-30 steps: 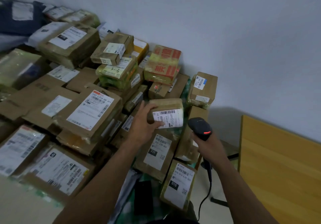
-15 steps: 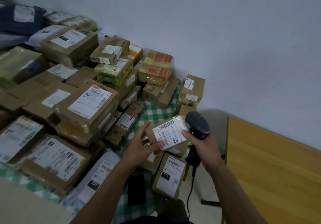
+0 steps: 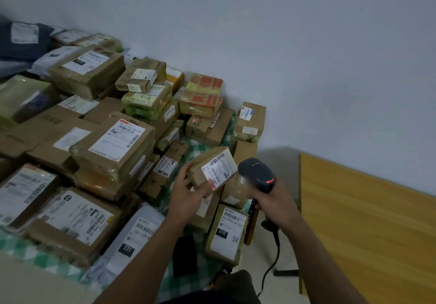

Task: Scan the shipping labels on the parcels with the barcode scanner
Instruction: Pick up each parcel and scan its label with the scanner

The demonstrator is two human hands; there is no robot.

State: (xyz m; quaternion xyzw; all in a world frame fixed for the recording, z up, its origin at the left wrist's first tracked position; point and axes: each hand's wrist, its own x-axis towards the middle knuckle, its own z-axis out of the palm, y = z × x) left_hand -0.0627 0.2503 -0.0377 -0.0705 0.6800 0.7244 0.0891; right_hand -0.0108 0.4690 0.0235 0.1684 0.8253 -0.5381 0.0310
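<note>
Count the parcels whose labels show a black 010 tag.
2: the back-left box, by the wall, and the front box, below the scanner. Others may be hidden.

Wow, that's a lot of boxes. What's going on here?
A person is scanning parcels. The left hand holds a small cardboard parcel, tilted so its white shipping label faces the black barcode scanner gripped in the right hand; a red light glows on the scanner. Many other labelled parcels lie piled on a checked cloth.

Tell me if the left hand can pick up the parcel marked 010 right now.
Probably not yet: the left hand grips a small parcel. The parcel marked 010 lies nearby, its label face uncovered, so only the full hand stands in the way.
</note>
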